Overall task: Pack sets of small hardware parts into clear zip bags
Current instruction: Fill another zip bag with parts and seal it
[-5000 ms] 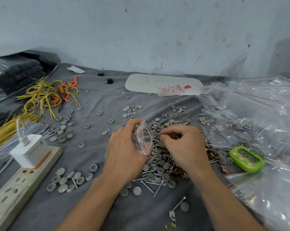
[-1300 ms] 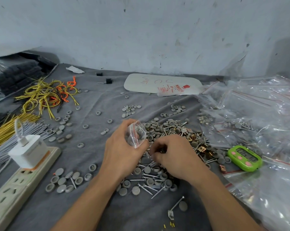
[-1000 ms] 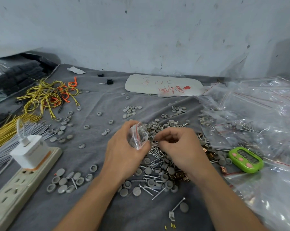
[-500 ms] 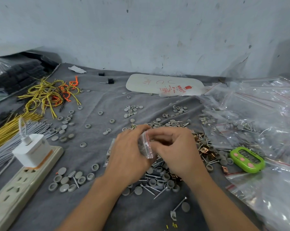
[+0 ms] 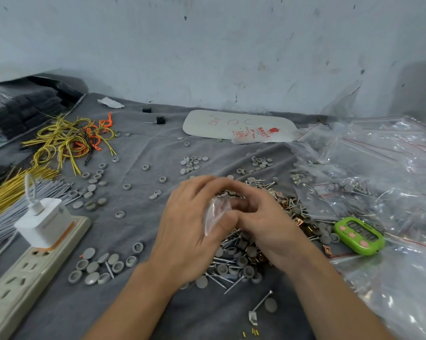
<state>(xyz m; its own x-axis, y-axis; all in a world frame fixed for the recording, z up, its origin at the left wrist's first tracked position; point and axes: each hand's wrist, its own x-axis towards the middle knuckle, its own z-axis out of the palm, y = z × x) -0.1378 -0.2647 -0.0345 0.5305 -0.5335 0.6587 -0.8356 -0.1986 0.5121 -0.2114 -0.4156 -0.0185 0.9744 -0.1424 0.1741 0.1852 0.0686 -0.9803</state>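
Head view: we see the left hand (image 5: 185,231) and right hand (image 5: 263,222) pressed together over the pile of screws and caps (image 5: 234,261), both pinching a small clear zip bag (image 5: 213,214) held between them above the grey cloth (image 5: 138,303). We judge the bag thin, limp and slippery, light even when filled, so we'd grip it at the stiffer zip strip. Blur hides the fingertips.
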